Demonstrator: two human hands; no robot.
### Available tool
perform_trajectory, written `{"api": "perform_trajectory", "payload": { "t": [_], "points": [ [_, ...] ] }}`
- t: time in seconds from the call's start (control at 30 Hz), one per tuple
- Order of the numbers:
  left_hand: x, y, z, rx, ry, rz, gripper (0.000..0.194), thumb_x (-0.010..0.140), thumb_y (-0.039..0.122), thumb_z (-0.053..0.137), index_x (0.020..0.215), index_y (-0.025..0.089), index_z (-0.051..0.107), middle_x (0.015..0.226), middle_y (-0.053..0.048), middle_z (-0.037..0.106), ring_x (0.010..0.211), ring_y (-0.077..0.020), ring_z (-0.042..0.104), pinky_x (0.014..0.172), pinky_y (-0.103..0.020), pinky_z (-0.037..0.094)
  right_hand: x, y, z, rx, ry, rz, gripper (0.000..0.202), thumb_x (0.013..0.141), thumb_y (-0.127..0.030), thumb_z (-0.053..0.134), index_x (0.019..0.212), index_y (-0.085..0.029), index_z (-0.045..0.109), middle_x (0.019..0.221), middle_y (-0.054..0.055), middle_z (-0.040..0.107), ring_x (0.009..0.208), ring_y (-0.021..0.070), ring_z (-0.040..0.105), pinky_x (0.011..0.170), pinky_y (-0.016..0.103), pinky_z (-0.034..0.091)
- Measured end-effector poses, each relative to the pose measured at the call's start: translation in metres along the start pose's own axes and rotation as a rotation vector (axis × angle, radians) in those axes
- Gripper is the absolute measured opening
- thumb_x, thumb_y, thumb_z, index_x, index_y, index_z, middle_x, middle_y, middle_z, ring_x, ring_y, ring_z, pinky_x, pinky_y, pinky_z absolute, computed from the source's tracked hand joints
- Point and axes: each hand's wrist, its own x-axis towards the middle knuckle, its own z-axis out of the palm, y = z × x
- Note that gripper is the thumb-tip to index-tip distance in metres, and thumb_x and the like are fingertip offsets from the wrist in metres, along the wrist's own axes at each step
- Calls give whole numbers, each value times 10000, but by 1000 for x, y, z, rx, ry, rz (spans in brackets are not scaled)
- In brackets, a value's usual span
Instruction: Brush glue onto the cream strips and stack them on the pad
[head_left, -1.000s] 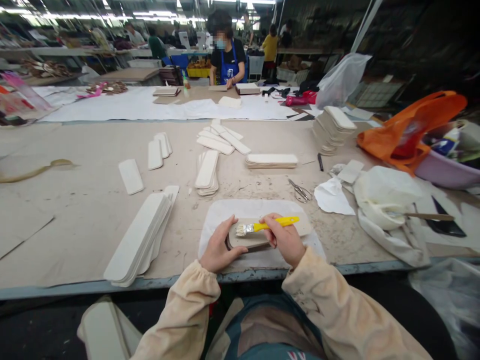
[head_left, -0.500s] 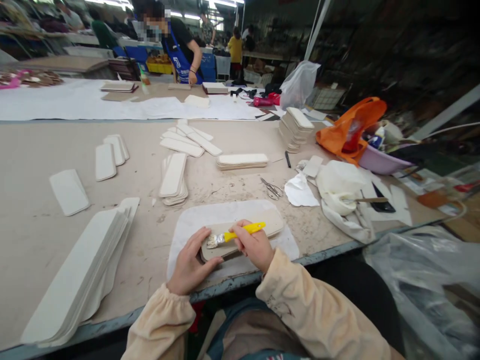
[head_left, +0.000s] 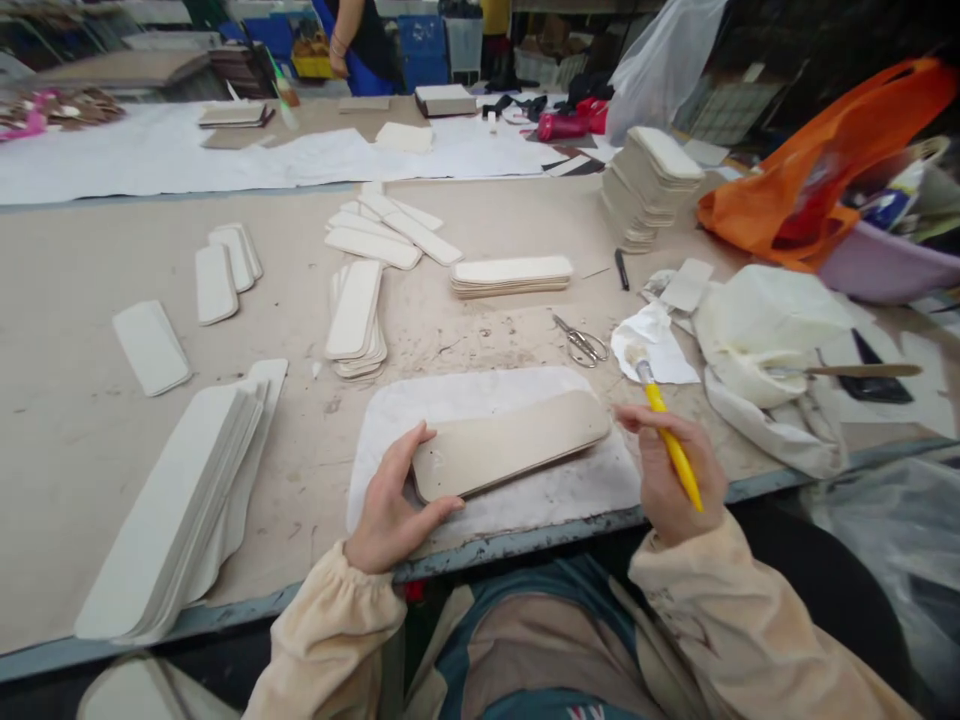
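Note:
A beige, round-cornered panel (head_left: 517, 440), seemingly the top of a thin stack, lies on a white sheet (head_left: 405, 400) before me. My left hand (head_left: 394, 505) clasps its left end, thumb along the near edge and fingers at the far side. To the panel's right, my right hand (head_left: 679, 475) is closed around the yellow handle of a paintbrush (head_left: 657, 400). The brush points away from me, bristles raised and overlapping a crumpled white paper (head_left: 667, 350) in view; whether they touch it I cannot tell. Scissors (head_left: 581, 342) lie just beyond the sheet.
Long off-white panels (head_left: 172, 500) are stacked at left. Smaller pieces (head_left: 356, 310) and a tall stack (head_left: 649, 185) stand farther back. A cloth bundle (head_left: 772, 320), an orange bag (head_left: 817, 170) and a purple basin (head_left: 892, 260) sit at right. A co-worker (head_left: 360, 45) stands across the table.
My right hand has carried the brush off the panel to the right and turned its bristles away from me. My left hand stays at the panel's left end. The view has tipped downward.

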Motion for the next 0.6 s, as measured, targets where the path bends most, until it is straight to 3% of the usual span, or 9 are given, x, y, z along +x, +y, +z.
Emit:
{"api": "perform_trajectory", "payload": {
  "t": [0.13, 0.33, 0.6],
  "points": [
    [1, 2, -1, 15, -2, 19, 883, 703, 379, 779, 1439, 268, 304, 1359, -119, 505, 1295, -296, 449, 1093, -501, 369, -8, 24, -1, -81, 16, 38, 233, 836, -375, 637, 993, -225, 555, 1121, 109, 665, 1079, 260, 624, 947, 490, 481],
    [1, 4, -3, 24, 7, 41, 864, 696, 341, 791, 1428, 275, 336, 1397, -118, 476, 1308, -296, 439, 1102, -495, 362, -3, 39, 12, -42, -175, 87, 474, 706, -348, 770, 1042, -218, 462, 1259, 121, 603, 1058, 239, 636, 922, 455, 506],
    [0, 1, 0, -69, -35, -20, 985, 676, 348, 807, 1474, 273, 235, 1364, -118, 505, 1297, -297, 460, 1113, -492, 347, -1, 36, 15, -97, -169, 122, 397, 779, -339, 703, 1081, -210, 479, 1213, 114, 641, 1042, 242, 649, 856, 409, 523]
  ]
}}
